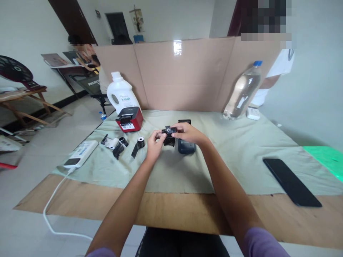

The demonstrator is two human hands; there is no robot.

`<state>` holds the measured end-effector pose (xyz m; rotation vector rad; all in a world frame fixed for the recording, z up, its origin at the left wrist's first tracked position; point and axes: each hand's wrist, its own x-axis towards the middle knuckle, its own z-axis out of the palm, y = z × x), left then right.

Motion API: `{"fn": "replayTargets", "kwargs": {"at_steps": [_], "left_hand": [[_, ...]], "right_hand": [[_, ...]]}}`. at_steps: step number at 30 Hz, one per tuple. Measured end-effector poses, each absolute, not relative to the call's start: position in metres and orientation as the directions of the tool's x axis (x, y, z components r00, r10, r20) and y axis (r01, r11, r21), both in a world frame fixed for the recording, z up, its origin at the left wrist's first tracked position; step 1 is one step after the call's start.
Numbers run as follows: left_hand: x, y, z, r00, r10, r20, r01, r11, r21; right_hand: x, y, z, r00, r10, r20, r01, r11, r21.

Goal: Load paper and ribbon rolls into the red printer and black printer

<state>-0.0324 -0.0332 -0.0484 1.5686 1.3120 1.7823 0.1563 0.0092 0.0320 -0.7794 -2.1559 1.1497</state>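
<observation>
Your left hand and right hand both pinch one black ribbon cartridge, raised just above the bench. Not yet loaded: dark blue printer just behind. Left: three loose rolls; farther, red printer.

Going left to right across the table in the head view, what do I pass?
White power bank → loose black rolls → red printer with white jug behind → left hand and right hand gripping a small black part → clear bottle → black phone.
</observation>
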Motion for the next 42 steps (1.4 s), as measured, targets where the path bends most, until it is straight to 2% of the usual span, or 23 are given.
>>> {"fn": "replayTargets", "kwargs": {"at_steps": [3,6,10,17,22,28,35,42], "left_hand": [[-0.036,-0.031,-0.054,-0.224,0.812,0.540,0.222,-0.497,0.839],[-0.039,-0.030,-0.059,-0.221,0.803,0.553,0.230,-0.508,0.830],[-0.040,-0.031,-0.060,-0.253,0.843,0.475,0.136,-0.455,0.880],[-0.033,-0.034,-0.056,-0.234,0.879,0.415,0.049,-0.416,0.908],[-0.032,-0.032,-0.057,-0.204,0.892,0.403,0.028,-0.406,0.914],[-0.032,-0.031,-0.058,-0.261,0.858,0.443,0.071,-0.441,0.895],[-0.028,-0.034,-0.056,-0.182,0.916,0.357,-0.007,-0.365,0.931],[-0.025,-0.037,-0.053,-0.202,0.922,0.330,-0.031,-0.342,0.939]], "right_hand": [[0.154,0.009,0.030,-0.668,0.726,0.160,0.295,0.456,-0.840],[0.150,0.007,0.027,-0.671,0.737,0.077,0.329,0.389,-0.860],[0.141,0.006,0.021,-0.660,0.751,0.018,0.308,0.293,-0.905],[0.135,0.005,0.018,-0.586,0.801,0.122,0.258,0.328,-0.909],[0.131,0.004,0.015,-0.610,0.788,0.077,0.181,0.233,-0.955],[0.122,0.007,0.006,-0.564,0.821,0.089,0.121,0.189,-0.975],[0.127,0.007,0.008,-0.572,0.817,0.073,0.034,0.113,-0.993],[0.128,0.001,0.012,-0.582,0.808,0.089,0.040,0.138,-0.990]]}}
